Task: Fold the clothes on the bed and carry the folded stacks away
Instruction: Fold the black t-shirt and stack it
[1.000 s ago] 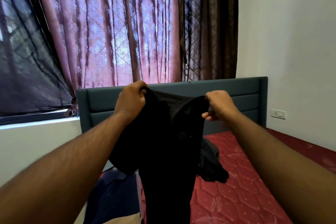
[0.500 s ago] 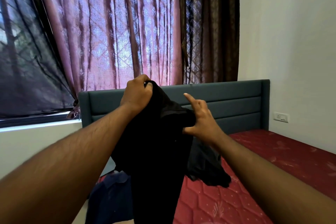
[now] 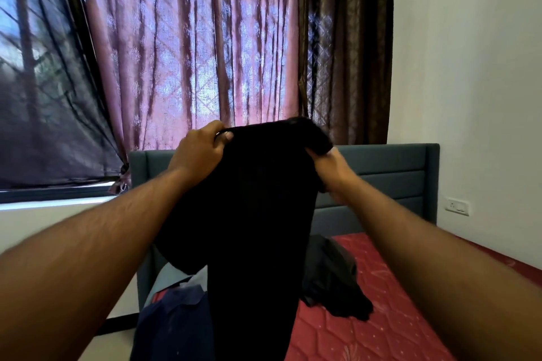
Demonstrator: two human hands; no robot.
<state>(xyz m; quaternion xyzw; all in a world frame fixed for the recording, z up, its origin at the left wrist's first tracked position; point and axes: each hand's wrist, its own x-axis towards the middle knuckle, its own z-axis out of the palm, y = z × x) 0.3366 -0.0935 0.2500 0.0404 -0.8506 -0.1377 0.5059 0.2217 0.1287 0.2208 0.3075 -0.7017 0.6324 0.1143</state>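
Black cloth fills the middle of our view: we hold a black garment (image 3: 252,214) up in front of us with both arms stretched out, high above the bed (image 3: 375,328). Our left hand (image 3: 199,152) grips the garment's upper left edge, fingers curled over the top of the fabric with the fingertips showing on the near side. Our right hand (image 3: 331,170) grips the upper right corner, where the cloth bunches and rolls over the fingers; the fabric hides most of them, but the hand is plainly closed around the material. Between our two hands the top edge runs roughly level, and below it the garment hangs down in a long dark panel that reaches the bottom of the view, so we cannot tell where it ends. The weave is too dark to show seams or what kind of garment it is.

Behind the hanging cloth, on the red quilted mattress, a second dark garment (image 3: 334,284) lies crumpled in a heap, apart from the one we hold. To the lower left, a navy blue garment (image 3: 173,322) lies at the edge of the bed, with a pale piece of cloth (image 3: 196,278) just above it. A teal padded headboard (image 3: 390,173) stands against the wall beneath the pink-brown curtains (image 3: 187,47), and a white wall socket (image 3: 457,207) sits on the right wall.
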